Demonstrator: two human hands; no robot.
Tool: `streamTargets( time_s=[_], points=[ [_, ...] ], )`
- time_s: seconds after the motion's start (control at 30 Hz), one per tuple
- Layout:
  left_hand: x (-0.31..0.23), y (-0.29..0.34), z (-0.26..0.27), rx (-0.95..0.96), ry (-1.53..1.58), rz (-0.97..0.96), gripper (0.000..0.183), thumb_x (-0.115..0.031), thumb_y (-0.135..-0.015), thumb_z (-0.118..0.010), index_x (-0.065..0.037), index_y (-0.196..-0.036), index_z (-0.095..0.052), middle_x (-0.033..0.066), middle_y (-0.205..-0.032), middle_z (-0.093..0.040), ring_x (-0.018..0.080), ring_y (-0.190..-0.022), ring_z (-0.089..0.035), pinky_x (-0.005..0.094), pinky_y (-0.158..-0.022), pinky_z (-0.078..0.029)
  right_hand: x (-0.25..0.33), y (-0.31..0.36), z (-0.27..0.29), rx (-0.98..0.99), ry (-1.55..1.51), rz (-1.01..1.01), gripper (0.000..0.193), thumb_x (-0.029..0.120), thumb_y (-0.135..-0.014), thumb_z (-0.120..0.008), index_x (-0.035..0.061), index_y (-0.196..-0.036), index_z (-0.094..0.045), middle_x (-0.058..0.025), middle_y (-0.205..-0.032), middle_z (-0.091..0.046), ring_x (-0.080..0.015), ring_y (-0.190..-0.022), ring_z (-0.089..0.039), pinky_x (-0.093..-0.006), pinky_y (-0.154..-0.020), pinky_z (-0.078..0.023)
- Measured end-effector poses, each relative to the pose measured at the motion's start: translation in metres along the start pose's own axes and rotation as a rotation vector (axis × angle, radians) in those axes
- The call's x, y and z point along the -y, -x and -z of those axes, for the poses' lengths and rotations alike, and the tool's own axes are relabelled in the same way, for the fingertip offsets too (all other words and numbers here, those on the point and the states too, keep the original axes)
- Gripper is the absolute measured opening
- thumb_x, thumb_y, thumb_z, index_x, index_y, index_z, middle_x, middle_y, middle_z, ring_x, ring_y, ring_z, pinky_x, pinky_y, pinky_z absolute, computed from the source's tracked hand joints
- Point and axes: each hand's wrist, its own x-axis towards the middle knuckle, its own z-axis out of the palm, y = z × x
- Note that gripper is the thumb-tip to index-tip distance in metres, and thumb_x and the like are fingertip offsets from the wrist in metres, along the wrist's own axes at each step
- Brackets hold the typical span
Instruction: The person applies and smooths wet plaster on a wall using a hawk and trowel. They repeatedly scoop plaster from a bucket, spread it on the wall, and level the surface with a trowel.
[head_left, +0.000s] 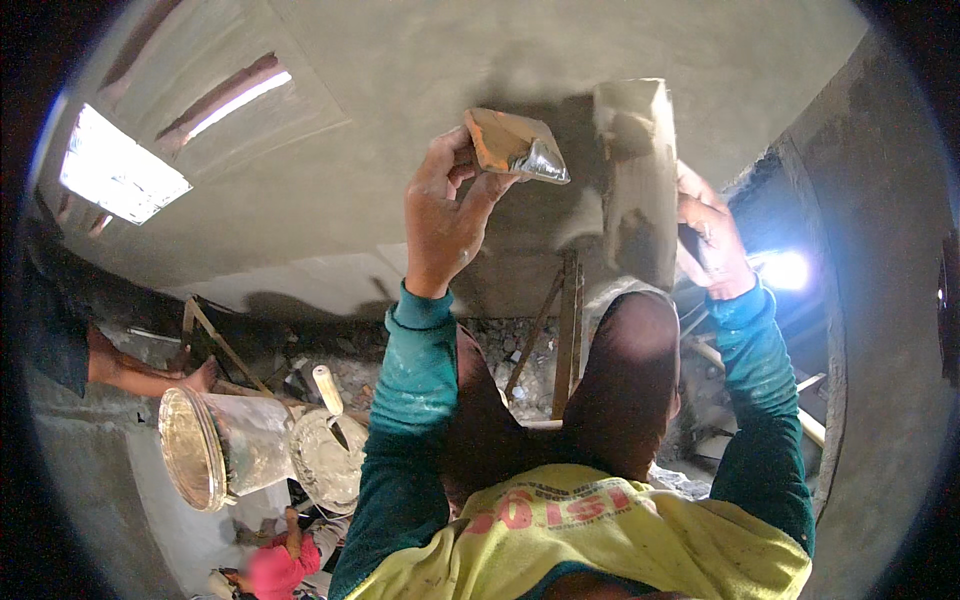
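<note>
My left hand (442,215) is raised in front of the plastered wall (420,60). Its fingers and thumb pinch a small flat rectangular scraper (507,140), orange along one edge and smeared with mortar, with a shiny patch at one corner. My right hand (715,235) is closed at the back of a long rectangular plastering trowel (640,180). The trowel's mortar-streaked plate stands upright, and its handle is hidden. A gap separates the two tools. Darker, damp-looking patches show on the wall behind them.
At lower left are a mortar-stained bucket (195,450) and a tub (315,465), with a pointing trowel (333,400) over the tub. Another person's bare leg (150,380) is at far left; a person in red (275,570) is below. Wooden props (568,330) and a bright lamp (785,270) stand ahead.
</note>
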Motion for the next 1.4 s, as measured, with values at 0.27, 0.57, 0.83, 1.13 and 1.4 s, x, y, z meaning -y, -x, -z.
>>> streamTargets(
  time_s=[0.27,0.57,0.83,1.13,1.4],
  points=[
    [-0.024,-0.011,0.005,0.166,-0.305,-0.088,0.051,-0.015,-0.087,-0.081,0.006,-0.129,-0.063,0.0211,-0.119,-0.071,0.0295,-0.105,-0.071,0.0374,-0.092,-0.056,-0.044,-0.003,-0.015,-0.279,0.030,-0.017,0.045,0.010,-0.106,-0.051,-0.0044,-0.148,-0.045,-0.0156,-0.140,-0.061,-0.0227,-0.122,-0.064,-0.0365,-0.104,-0.052],
    [-0.022,-0.035,-0.003,0.415,-0.555,-0.181,0.051,-0.024,-0.087,-0.079,0.007,-0.125,-0.065,0.0271,-0.110,-0.070,0.0453,-0.099,-0.068,0.0446,-0.086,-0.055,-0.074,0.005,-0.010,-0.077,0.186,0.063,0.043,0.016,-0.106,-0.052,-0.0027,-0.144,-0.050,-0.0158,-0.135,-0.064,-0.0231,-0.117,-0.067,-0.0384,-0.102,-0.055],
    [-0.003,-0.051,-0.016,0.683,-0.717,-0.195,0.044,-0.027,-0.089,-0.077,0.001,-0.120,-0.067,0.0270,-0.103,-0.068,0.0488,-0.096,-0.064,0.0504,-0.081,-0.053,-0.076,0.029,-0.019,-0.082,-0.312,-0.030,0.055,0.034,-0.106,-0.048,0.0016,-0.149,-0.047,-0.0181,-0.145,-0.058,-0.0288,-0.125,-0.064,-0.0462,-0.109,-0.051],
    [-0.051,-0.128,-0.044,0.511,-0.682,-0.285,0.036,-0.017,-0.091,-0.072,0.001,-0.120,-0.062,0.0243,-0.105,-0.069,0.0405,-0.096,-0.069,0.0435,-0.084,-0.054,-0.011,0.041,0.064,-0.264,-0.344,0.427,0.044,0.014,-0.100,-0.059,-0.0012,-0.141,-0.053,-0.0128,-0.132,-0.066,-0.0237,-0.114,-0.069,-0.0386,-0.103,-0.055],
    [-0.137,-0.296,-0.092,-0.011,-0.206,-0.919,0.036,-0.037,-0.106,-0.054,-0.003,-0.116,-0.052,0.0164,-0.091,-0.069,0.0286,-0.081,-0.066,0.0403,-0.078,-0.052,0.161,0.056,0.063,-0.662,0.250,0.759,0.045,0.014,-0.099,-0.062,-0.0009,-0.140,-0.054,-0.0111,-0.128,-0.068,-0.0205,-0.115,-0.068,-0.0364,-0.102,-0.054]
  ],
)
